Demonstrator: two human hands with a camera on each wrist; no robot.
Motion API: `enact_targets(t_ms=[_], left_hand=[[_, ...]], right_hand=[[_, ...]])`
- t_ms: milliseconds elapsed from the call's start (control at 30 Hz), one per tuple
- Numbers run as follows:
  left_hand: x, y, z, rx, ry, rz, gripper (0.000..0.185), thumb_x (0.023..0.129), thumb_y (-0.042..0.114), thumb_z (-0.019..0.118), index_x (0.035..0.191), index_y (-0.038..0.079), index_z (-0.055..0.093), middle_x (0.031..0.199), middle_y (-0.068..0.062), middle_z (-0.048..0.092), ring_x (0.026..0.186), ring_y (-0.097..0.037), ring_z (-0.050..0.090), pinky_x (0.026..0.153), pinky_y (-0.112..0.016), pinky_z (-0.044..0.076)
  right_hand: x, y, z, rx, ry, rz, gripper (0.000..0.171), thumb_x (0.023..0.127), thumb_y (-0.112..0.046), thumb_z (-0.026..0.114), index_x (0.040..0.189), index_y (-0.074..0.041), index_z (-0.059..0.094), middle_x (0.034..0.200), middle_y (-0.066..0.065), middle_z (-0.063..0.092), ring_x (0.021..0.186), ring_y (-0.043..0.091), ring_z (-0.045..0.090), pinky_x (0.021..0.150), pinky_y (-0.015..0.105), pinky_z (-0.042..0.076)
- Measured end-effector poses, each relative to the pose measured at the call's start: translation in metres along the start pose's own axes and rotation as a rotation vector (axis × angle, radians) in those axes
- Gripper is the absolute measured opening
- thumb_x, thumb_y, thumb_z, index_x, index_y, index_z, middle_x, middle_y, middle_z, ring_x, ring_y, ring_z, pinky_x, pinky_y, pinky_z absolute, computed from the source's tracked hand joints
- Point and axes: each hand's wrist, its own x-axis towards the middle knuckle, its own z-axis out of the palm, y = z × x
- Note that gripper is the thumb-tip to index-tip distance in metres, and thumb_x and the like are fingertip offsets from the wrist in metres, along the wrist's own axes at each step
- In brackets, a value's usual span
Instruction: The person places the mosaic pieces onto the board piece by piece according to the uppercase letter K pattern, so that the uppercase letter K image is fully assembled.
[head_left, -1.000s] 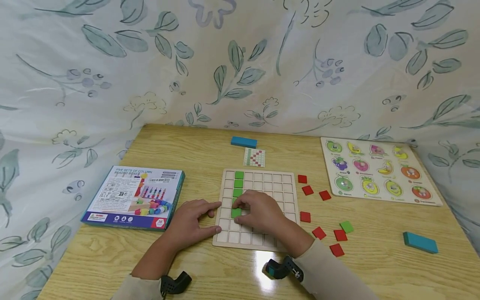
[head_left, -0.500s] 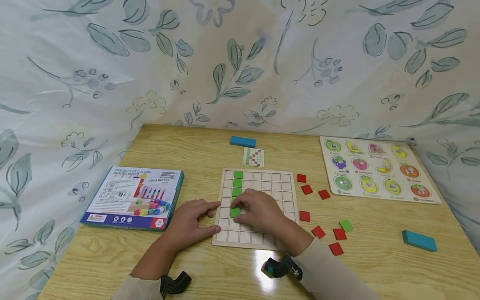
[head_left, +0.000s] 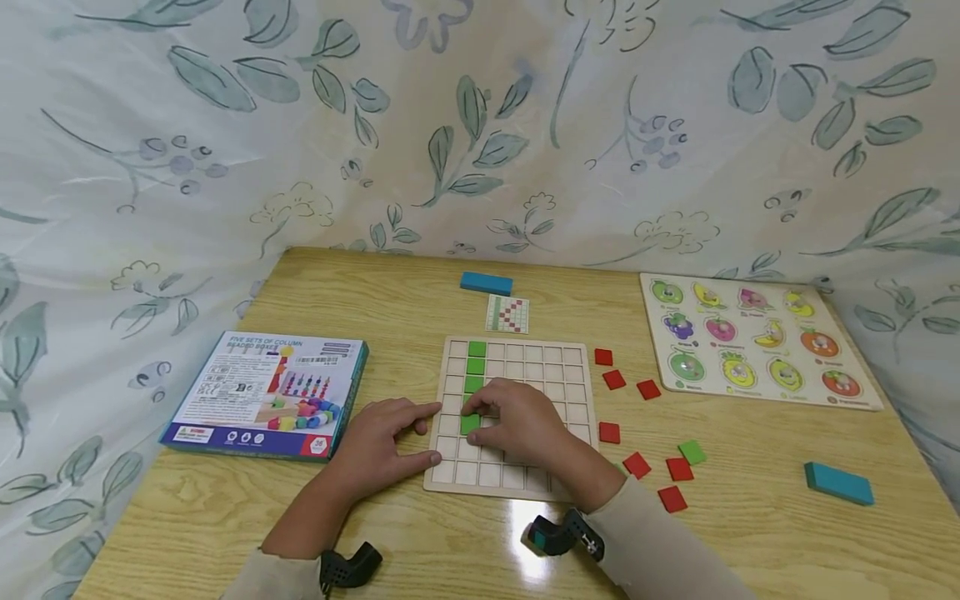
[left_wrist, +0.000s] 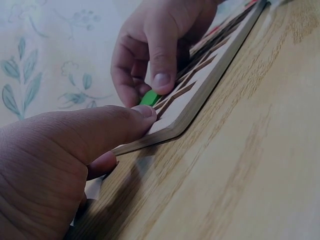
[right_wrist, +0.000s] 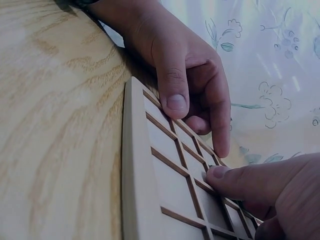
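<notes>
**Both hands on the grid board, green tile under the fingertips**

Our right hand (head_left: 521, 429) lies over the wooden grid board (head_left: 558, 379), fingers curled down, pinching a green tile (head_left: 471, 423) against a cell in the second column. That tile sits directly beneath the fingertips, last in a line of green tiles (head_left: 476, 365) running away from them toward the board's far edge.

Our left hand (head_left: 378, 442) braces the board's left edge: thumb on the near corner rim, forefinger stretched straight along the rim just left of the tile, fingers relaxed, grasping nothing.

Right of the fingers, beyond the board's right edge, loose red tiles (head_left: 637, 464) and one green tile (head_left: 692, 452) lie scattered on bare table (head_left: 750, 533). A toy box (head_left: 266, 394) lies left of the fingers, slightly apart from the board.
</notes>
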Motion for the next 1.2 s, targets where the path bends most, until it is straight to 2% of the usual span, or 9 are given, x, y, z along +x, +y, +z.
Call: enact_targets(t_ms=[633, 1033, 1200], left_hand=[[0.0004, 0.0002, 0.0000, -0.005, -0.005, -0.001, 0.060, 0.083, 0.039, 0.093, 0.137, 0.018, 0.075, 0.095, 0.017, 0.061, 0.081, -0.004, 0.048, 0.077, -0.033, 0.043], [-0.0003, 0.0008, 0.0003, -0.002, -0.015, -0.020, 0.060, 0.083, 0.040, 0.092, 0.137, 0.019, 0.074, 0.095, 0.018, 0.060, 0.082, -0.004, 0.048, 0.080, -0.035, 0.043], [0.0001, 0.0014, 0.0002, -0.002, -0.018, -0.022, 0.061, 0.083, 0.039, 0.092, 0.137, 0.019, 0.075, 0.095, 0.018, 0.060, 0.083, -0.004, 0.049, 0.081, -0.035, 0.043]], right_hand=[[-0.0011, -0.0015, 0.0016, -0.027, 0.017, -0.005, 0.026, 0.085, -0.028, 0.092, 0.108, -0.028, 0.080, 0.097, -0.015, 0.064, 0.091, 0.008, 0.060, 0.083, 0.035, 0.050], [-0.0060, 0.0040, 0.0028, -0.023, 0.041, -0.049, 0.027, 0.086, -0.030, 0.092, 0.112, -0.028, 0.084, 0.102, -0.014, 0.067, 0.088, 0.006, 0.059, 0.081, 0.031, 0.050], [-0.0066, 0.0032, 0.0018, -0.017, 0.041, -0.046, 0.028, 0.086, -0.029, 0.092, 0.112, -0.027, 0.083, 0.106, -0.012, 0.069, 0.091, 0.008, 0.061, 0.084, 0.033, 0.052]])
